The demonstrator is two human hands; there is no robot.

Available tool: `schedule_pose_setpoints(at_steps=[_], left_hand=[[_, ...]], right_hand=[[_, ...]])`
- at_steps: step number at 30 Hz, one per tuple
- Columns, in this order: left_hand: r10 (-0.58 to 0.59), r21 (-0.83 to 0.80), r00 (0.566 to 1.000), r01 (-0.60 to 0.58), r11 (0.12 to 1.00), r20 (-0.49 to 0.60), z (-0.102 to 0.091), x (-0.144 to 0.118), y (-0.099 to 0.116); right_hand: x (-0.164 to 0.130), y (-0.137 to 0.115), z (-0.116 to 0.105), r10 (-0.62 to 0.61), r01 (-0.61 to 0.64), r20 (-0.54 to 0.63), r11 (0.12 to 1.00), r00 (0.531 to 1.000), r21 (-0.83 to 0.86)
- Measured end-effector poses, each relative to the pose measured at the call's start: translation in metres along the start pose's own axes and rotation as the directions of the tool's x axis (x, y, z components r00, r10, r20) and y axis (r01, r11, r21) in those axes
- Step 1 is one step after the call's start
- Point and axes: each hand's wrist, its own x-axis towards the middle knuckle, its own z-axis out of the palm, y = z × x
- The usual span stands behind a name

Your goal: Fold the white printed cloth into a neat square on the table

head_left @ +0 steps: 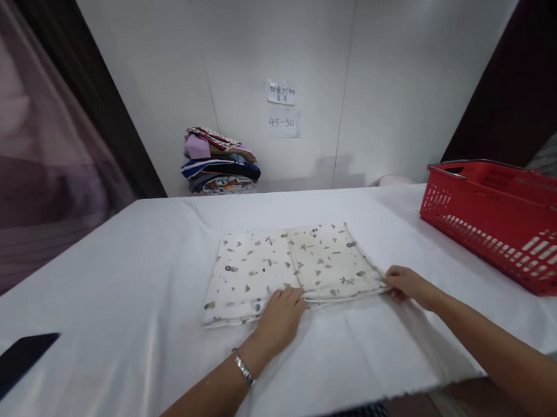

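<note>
A folded cream cloth [258, 264] printed with small plants and animals lies on the white-covered table. A fold line runs down its middle, and the right part looks slightly yellower. My left hand [281, 314], a silver bracelet on its wrist, is closed over the cloth's near edge close to that fold; its thumb is hidden. At the near right corner, my right hand [407, 286] pinches the cloth's edge between thumb and fingers. Layers of fabric show along the near edge between the hands.
A red plastic basket [496, 223] stands on the right of the table [107, 299]. A dark flat object [18, 367] lies at the left edge. Against the back wall is a stack of folded fabrics [220, 165], with paper notes [284, 123] stuck beside it.
</note>
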Motion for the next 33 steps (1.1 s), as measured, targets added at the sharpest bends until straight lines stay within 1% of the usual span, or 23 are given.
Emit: schedule_pose_setpoints(at_steps=[3,6,7,8,10,11,12,13,14,16,17,19,21,22,24,25,27,29,30,32,33], left_hand=[[0.051,-0.079,0.999,-0.050,0.996,0.016,-0.010,-0.009,-0.001],[0.111,-0.217,0.994,-0.103,0.971,0.023,-0.023,-0.017,-0.017],[0.087,-0.239,0.996,-0.081,0.968,0.017,-0.027,-0.018,-0.027],[0.031,-0.239,1.000,-0.030,0.971,0.001,-0.030,-0.017,-0.039],[-0.123,-0.188,0.992,0.113,0.976,-0.040,-0.033,-0.012,-0.068],[-0.194,-0.156,0.979,0.182,0.971,-0.066,-0.033,-0.008,-0.084],[-0.241,-0.129,0.967,0.229,0.965,-0.082,-0.032,-0.002,-0.100],[-0.267,-0.104,0.960,0.258,0.960,-0.084,-0.031,0.005,-0.115],[-0.280,-0.087,0.956,0.273,0.958,-0.083,-0.029,0.014,-0.128],[-0.270,-0.057,0.960,0.266,0.962,-0.072,-0.023,0.033,-0.148],[-0.246,-0.047,0.967,0.243,0.969,-0.068,-0.019,0.043,-0.155],[-0.190,-0.038,0.980,0.188,0.981,-0.062,-0.011,0.064,-0.161],[-0.142,-0.031,0.988,0.141,0.990,-0.052,-0.004,0.082,-0.162],[-0.117,-0.026,0.992,0.116,0.993,-0.045,-0.001,0.090,-0.162],[-0.089,-0.005,0.996,0.089,0.996,-0.030,0.005,0.101,-0.163],[-0.103,0.010,0.994,0.103,0.995,-0.027,0.008,0.105,-0.164],[-0.180,0.042,0.983,0.181,0.983,-0.028,0.014,0.110,-0.169],[-0.260,0.060,0.965,0.262,0.963,-0.031,0.019,0.112,-0.174],[-0.281,0.061,0.959,0.282,0.957,-0.025,0.020,0.112,-0.176],[-0.301,0.057,0.954,0.301,0.952,-0.006,0.021,0.111,-0.174],[-0.307,0.051,0.952,0.306,0.951,0.003,0.020,0.110,-0.170]], right_hand=[[-0.003,0.012,0.000,-0.032,0.033,0.015,0.995,0.999,-0.091],[-0.002,0.014,-0.003,-0.013,0.021,0.039,0.981,0.999,-0.193],[0.000,0.013,-0.005,-0.023,0.034,0.044,0.969,0.999,-0.246],[0.003,0.009,-0.008,-0.054,0.063,0.035,0.949,0.998,-0.310],[0.011,-0.003,-0.012,-0.182,0.162,-0.003,0.882,0.983,-0.442],[0.018,-0.012,-0.013,-0.262,0.217,-0.026,0.847,0.965,-0.486],[0.027,-0.021,-0.013,-0.328,0.261,-0.044,0.820,0.944,-0.510],[0.037,-0.032,-0.011,-0.368,0.288,-0.057,0.806,0.928,-0.517],[0.048,-0.043,-0.008,-0.382,0.296,-0.067,0.804,0.922,-0.515],[0.075,-0.064,0.002,-0.369,0.259,-0.101,0.799,0.924,-0.543],[0.088,-0.073,0.008,-0.362,0.234,-0.120,0.788,0.924,-0.570],[0.114,-0.088,0.019,-0.328,0.166,-0.155,0.765,0.932,-0.622],[0.136,-0.098,0.029,-0.301,0.112,-0.177,0.738,0.937,-0.665],[0.146,-0.101,0.033,-0.305,0.106,-0.176,0.721,0.936,-0.685],[0.160,-0.103,0.039,-0.351,0.129,-0.167,0.681,0.922,-0.721],[0.166,-0.102,0.041,-0.377,0.142,-0.164,0.663,0.912,-0.735],[0.175,-0.099,0.043,-0.409,0.145,-0.179,0.646,0.895,-0.750],[0.181,-0.095,0.042,-0.415,0.128,-0.199,0.639,0.888,-0.758],[0.182,-0.094,0.042,-0.420,0.126,-0.197,0.627,0.886,-0.769],[0.179,-0.094,0.043,-0.474,0.145,-0.172,0.561,0.863,-0.815],[0.176,-0.095,0.046,-0.525,0.169,-0.151,0.512,0.837,-0.842]])
